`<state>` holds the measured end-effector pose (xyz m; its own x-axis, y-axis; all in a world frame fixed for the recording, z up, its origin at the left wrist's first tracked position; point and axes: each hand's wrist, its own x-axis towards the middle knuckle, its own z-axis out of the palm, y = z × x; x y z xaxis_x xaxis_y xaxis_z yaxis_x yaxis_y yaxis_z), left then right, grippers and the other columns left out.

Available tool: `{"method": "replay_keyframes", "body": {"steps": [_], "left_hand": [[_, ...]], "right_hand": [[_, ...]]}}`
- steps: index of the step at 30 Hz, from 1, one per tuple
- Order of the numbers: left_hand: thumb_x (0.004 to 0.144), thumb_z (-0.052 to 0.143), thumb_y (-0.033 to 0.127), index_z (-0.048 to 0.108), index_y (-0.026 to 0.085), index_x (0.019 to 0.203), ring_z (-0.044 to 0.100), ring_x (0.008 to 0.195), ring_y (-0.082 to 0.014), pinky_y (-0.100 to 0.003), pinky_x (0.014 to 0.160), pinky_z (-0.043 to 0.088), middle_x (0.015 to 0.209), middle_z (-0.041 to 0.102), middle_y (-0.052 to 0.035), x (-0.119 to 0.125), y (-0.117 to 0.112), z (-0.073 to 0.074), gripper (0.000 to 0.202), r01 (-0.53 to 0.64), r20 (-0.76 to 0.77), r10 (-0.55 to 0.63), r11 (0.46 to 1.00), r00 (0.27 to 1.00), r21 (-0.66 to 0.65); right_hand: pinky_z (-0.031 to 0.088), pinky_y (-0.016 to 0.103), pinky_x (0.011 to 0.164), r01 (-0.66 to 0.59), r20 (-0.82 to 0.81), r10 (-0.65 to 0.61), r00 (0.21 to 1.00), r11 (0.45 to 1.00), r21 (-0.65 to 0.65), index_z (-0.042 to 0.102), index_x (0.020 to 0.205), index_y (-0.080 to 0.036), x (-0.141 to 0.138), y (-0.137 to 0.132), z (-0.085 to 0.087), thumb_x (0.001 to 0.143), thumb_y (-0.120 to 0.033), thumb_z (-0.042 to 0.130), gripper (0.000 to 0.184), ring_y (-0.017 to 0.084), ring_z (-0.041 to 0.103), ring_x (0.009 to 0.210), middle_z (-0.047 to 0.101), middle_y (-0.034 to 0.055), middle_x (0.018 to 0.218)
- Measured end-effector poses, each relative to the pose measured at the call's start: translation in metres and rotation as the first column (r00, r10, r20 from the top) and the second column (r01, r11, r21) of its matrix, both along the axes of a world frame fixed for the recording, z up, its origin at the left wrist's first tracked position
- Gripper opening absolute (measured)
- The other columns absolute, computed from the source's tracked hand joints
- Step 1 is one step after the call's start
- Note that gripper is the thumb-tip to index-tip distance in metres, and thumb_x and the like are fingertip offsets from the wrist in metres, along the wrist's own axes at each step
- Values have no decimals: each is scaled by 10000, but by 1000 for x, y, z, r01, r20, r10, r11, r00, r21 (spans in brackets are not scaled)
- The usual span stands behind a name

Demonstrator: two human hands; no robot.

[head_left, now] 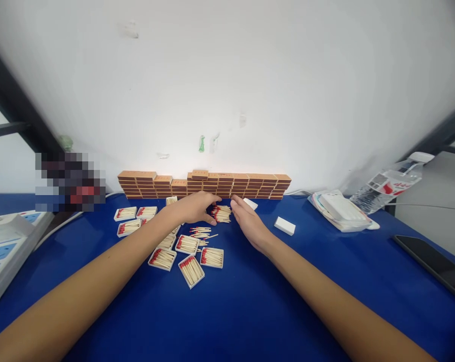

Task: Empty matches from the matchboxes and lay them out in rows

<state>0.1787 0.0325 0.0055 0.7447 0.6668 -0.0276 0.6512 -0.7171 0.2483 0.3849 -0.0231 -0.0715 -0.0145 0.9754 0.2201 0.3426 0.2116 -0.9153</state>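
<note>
A heap of loose red-tipped matches (222, 214) lies on the blue table between my hands. My left hand (200, 207) is at its left side, thumb and fingers apart and curved around that edge. On the right, my right hand (249, 224) is held flat with fingers stretched out beside the heap; contact is hard to make out. Nearer to me are a few scattered matches (200, 233). Several white matchbox trays full of matches, such as this tray (191, 271), lie to the left and in front, some partly hidden by my left arm.
Stacked brown matchboxes (205, 185) form a low row against the wall. Upside-down white trays (285, 225) lie at right, one partly behind my right hand. Farther right are a pile of packets (343, 211), a plastic bottle (389, 183) and a phone (431, 261). A power strip (8, 251) stands left.
</note>
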Motion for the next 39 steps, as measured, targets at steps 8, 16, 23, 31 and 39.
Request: {"method": "replay_keyframes", "body": {"steps": [8, 16, 23, 31, 39], "left_hand": [[854, 876, 306, 672, 141, 1400, 730, 1005, -280, -326, 797, 487, 1183, 791, -125, 6, 1, -3, 605, 53, 52, -53, 999, 997, -8], [832, 885, 398, 589, 143, 1515, 656, 1296, -327, -337, 986, 491, 1468, 681, -166, 0, 0, 3, 788, -38, -40, 38, 999, 998, -1], [852, 848, 390, 731, 124, 1314, 727, 1073, -298, -319, 800, 497, 1263, 773, -157, -4, -9, 23, 545, -111, -167, 108, 994, 980, -12], [859, 806, 283, 813, 157, 1056, 721, 955, -254, -316, 736, 467, 1096, 805, -113, -1, -16, 31, 233, -131, -233, 127, 991, 964, -3], [858, 818, 297, 810, 175, 1044, 726, 949, -244, -305, 724, 485, 1098, 803, -98, -2, -16, 35, 222, -133, -270, 131, 991, 954, 9]], "right_hand": [[287, 496, 1346, 39, -244, -57, 968, 996, -76, 469, 1656, -339, -24, -6, -2, 1019, -781, 436, 776, 275, 363, 1622, 438, -14, 1726], [246, 491, 1352, 53, -250, -57, 967, 998, -23, 572, 1567, -288, -18, 0, 7, 990, -836, 437, 807, 283, 367, 1616, 512, 48, 1679], [305, 508, 1321, 12, -180, -7, 984, 999, 29, 666, 1430, -268, -16, 1, 9, 997, -843, 412, 763, 309, 492, 1527, 611, 85, 1585], [418, 520, 1254, -32, -190, 37, 981, 999, 25, 673, 1400, -234, -9, 8, -4, 989, -853, 423, 784, 313, 586, 1433, 635, 122, 1547], [493, 495, 1200, -3, -180, 10, 984, 999, 40, 676, 1372, -237, -10, 8, -2, 1016, -819, 402, 736, 297, 650, 1366, 679, 124, 1472]]}}
